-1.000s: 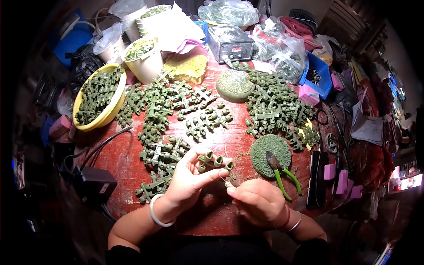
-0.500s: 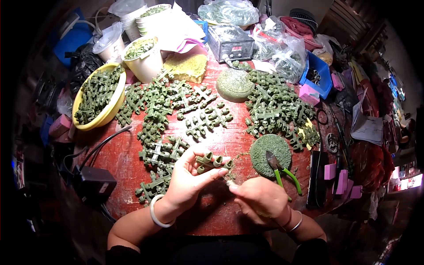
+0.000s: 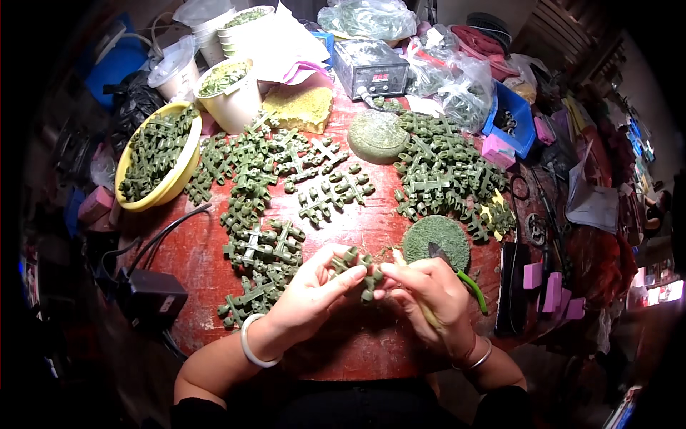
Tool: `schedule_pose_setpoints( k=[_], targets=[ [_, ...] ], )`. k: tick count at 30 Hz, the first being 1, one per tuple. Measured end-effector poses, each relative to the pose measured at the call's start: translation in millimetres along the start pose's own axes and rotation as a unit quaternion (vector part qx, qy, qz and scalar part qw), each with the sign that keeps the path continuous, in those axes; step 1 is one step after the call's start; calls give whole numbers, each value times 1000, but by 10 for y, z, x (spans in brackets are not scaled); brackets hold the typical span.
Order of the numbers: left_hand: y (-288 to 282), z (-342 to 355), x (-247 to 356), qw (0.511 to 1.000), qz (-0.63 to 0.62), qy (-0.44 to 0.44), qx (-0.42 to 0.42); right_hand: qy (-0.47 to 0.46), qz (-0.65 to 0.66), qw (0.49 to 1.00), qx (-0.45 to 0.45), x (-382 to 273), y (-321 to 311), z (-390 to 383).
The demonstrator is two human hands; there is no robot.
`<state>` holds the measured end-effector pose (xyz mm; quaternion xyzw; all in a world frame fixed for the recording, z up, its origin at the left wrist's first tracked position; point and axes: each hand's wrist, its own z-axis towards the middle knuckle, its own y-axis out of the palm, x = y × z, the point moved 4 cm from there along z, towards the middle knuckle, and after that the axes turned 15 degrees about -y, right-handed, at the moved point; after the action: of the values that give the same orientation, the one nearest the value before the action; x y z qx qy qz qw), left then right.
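Observation:
My left hand (image 3: 318, 284) pinches a green branched moulded piece (image 3: 369, 280), with a row of short stubs along it, above the near middle of the table. Closed around a slim yellowish stick-like tool (image 3: 429, 317), my right hand (image 3: 437, 297) has its fingertips at the right end of that piece. The tool's working tip is too small to make out. Beyond my right hand lies a round green textured pad (image 3: 434, 237), with green-handled cutters (image 3: 471, 292) resting on its edge, partly covered by the hand.
Similar green pieces lie heaped at left (image 3: 250, 182) and right (image 3: 446, 168), and fill a yellow basin (image 3: 191, 168). A round stone-like block (image 3: 379, 136), a yellow sponge (image 3: 299, 109), a control box (image 3: 371, 68) and a blue bin (image 3: 511, 121) stand farther back. A black box (image 3: 153, 294) with cables sits left.
My right hand has moved up and closer to the left hand, now covering more of the cutters. The held green piece has been turned, its right end tipping downward.

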<state>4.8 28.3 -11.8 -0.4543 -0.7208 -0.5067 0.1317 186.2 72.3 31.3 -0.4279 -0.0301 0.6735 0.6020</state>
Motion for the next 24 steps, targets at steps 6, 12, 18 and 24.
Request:
schedule_pose_setpoints(
  k=[6,12,18,24],
  targets=[
    [84,-2,-65,956,-133,-162,-207,54,-8,998,-4,37,-13,3],
    [106,-37,22,968,-61,-149,-192,50,35,998,31,55,-72,37],
    [25,-7,-27,968,-103,-127,-193,79,37,992,90,9,-149,-11],
    [52,-3,38,985,-85,-89,-120,-116,-6,992,49,-101,-164,47]
  ],
)
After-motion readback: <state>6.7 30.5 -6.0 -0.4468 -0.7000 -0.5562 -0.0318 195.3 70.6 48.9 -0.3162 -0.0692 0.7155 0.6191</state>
